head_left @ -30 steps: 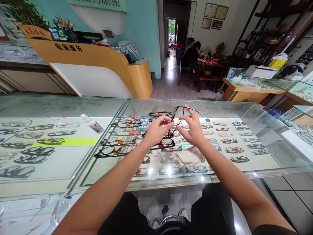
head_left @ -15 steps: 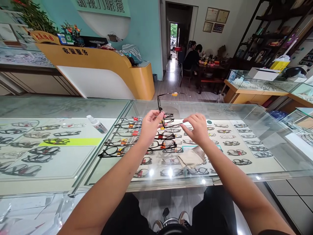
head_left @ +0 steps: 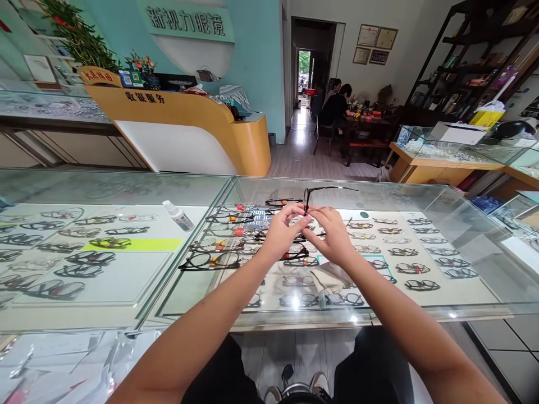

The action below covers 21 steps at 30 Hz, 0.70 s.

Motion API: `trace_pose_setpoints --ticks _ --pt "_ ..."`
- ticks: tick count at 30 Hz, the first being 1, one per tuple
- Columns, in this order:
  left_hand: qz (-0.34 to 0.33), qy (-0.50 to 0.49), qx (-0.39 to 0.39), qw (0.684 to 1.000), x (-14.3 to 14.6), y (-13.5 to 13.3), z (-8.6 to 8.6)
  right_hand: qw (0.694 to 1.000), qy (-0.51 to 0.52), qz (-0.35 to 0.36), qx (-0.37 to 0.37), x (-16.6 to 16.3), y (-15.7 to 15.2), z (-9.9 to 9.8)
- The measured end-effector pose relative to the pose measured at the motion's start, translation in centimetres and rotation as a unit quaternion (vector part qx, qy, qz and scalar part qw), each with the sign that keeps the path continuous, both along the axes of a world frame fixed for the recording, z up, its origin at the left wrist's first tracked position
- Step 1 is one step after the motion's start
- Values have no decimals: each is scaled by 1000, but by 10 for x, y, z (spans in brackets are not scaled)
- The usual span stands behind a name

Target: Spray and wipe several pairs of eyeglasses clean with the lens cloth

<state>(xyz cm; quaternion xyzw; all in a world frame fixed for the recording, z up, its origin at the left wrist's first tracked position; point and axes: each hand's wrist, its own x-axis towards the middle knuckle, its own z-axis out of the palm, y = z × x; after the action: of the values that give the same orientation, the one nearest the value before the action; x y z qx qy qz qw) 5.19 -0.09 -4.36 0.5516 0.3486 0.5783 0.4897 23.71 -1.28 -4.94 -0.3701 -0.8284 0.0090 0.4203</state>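
Above the glass display case (head_left: pixel 269 321), my left hand (head_left: pixel 284 231) and my right hand (head_left: pixel 330 233) meet around a pair of black eyeglasses (head_left: pixel 306 197). The fingers of both hands are closed on the frame, which stands on edge with one temple stretching up and to the right. My fingers hide the lower part of the frame. Several other eyeglasses (head_left: pixel 213 260) with orange and red tags lie to the left of my hands on the glass. A beige cloth (head_left: pixel 330 279) rests on the glass below my right wrist.
A white spray bottle (head_left: pixel 178 216) stands on the neighbouring case at left. Rows of eyeglasses (head_left: pixel 412 269) lie inside the case on the right. Beyond are a yellow counter (head_left: pixel 252 143) and people seated at a table (head_left: pixel 370 122).
My hands have come together, the left moving right toward the right hand. The orange tag seen on the held eyeglasses' temple no longer shows. The view has shifted slightly.
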Motion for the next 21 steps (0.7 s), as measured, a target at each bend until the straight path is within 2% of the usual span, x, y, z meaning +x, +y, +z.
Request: trace_pose_setpoints --ticks 4,6,8,11,13,17,19,21 --pt "-47 -8 -28 998 2 -2 -2 997 65 28 -19 0 3 -10" --pt "-59 10 -7 998 1 -4 0 996 88 13 -21 3 5 -11" --pt "-43 60 36 997 -1 -5 4 994 106 2 -22 5 6 -11" --pt "61 94 84 990 -12 -1 16 992 118 -5 -34 8 7 -9" --pt "177 21 89 980 -28 8 27 991 124 -15 -40 11 8 -8" --pt "383 -115 56 915 -80 31 44 989 133 -35 -50 17 12 -9" --pt "440 -159 20 883 -109 40 47 988 137 -41 -54 19 13 -9" --pt "469 -201 -30 859 -132 45 47 987 139 -47 -60 20 14 -9"
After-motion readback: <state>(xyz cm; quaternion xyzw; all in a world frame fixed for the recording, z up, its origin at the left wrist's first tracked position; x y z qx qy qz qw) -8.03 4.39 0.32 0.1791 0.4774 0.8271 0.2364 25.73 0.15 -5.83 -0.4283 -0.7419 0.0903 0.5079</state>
